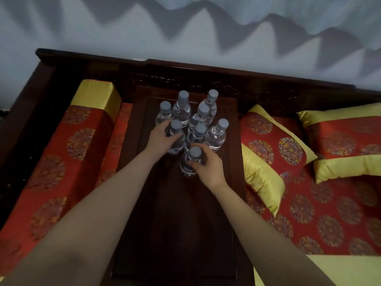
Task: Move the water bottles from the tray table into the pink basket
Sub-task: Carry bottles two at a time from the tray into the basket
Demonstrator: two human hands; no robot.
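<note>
Vertically standing bottles (216, 135), caps (223, 123) up, two gripped

No readable text; water bottles (181, 109) show labels too blurred to read.

A red-and-gold bolster (68, 145) lies left of the left grip (162, 137). Right of the right grip (208, 166), red-and-gold cushions (274, 137) lie on a patterned seat (329, 213). Beyond both, a dark carved backrest (185, 75) meets a pale wall (144, 34).
</note>
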